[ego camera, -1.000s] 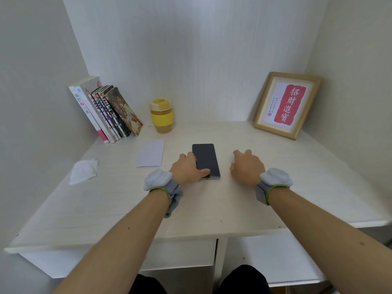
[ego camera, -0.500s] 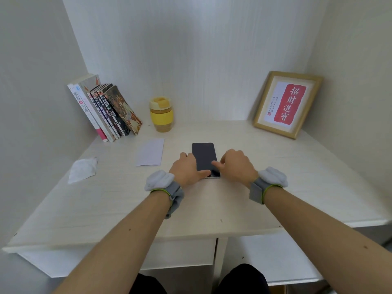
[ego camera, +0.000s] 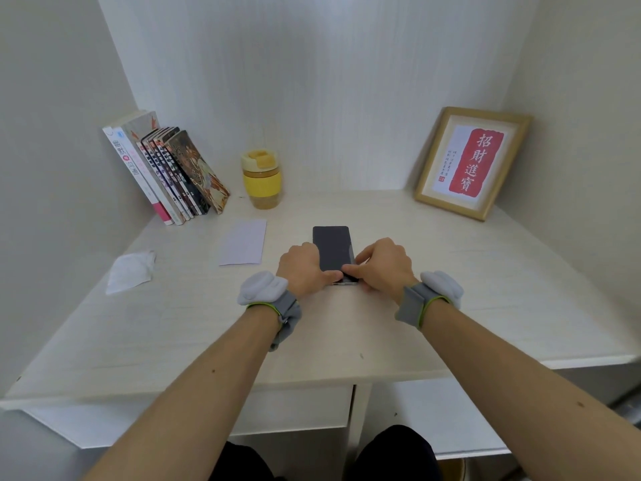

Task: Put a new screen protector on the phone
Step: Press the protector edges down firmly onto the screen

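Note:
A dark phone (ego camera: 332, 247) lies screen up on the pale wooden desk (ego camera: 485, 293), its long side pointing away from me. My left hand (ego camera: 302, 269) holds its near left edge, thumb across the bottom corner. My right hand (ego camera: 381, 267) grips the near right corner, thumb and fingers pinching at the edge. Both thumbs meet at the phone's near end, which they partly hide. A flat white sheet (ego camera: 243, 241), possibly the protector's packet, lies left of the phone. A crumpled white wipe (ego camera: 130, 270) lies further left.
Several books (ego camera: 163, 175) lean against the left wall. A yellow lidded cup (ego camera: 262, 178) stands at the back. A framed red-and-white picture (ego camera: 471, 161) leans in the right corner. Walls close in on three sides.
My right hand moved left from the bare desk onto the phone's near right corner and now pinches it. My left hand stayed on the phone's left edge.

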### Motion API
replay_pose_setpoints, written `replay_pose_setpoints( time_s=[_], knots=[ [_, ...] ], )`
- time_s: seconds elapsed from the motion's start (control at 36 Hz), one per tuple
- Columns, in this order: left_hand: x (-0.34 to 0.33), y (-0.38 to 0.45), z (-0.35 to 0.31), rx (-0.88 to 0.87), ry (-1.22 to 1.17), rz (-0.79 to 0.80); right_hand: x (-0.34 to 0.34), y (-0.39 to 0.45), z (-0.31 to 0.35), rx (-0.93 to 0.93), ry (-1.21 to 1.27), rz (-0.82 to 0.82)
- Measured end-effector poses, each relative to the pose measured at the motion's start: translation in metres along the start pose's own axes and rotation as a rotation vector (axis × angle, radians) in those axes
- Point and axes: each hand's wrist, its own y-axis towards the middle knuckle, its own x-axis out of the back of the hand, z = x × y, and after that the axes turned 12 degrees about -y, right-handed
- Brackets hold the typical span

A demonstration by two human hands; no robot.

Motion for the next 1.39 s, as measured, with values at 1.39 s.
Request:
replay_pose_setpoints(
  time_s=[1.39],
  knots=[
    [0.006,0.007,0.007,0.229,-0.235,-0.037,0.012,-0.003,-0.010,-0.083,0.211,0.167]
  ],
)
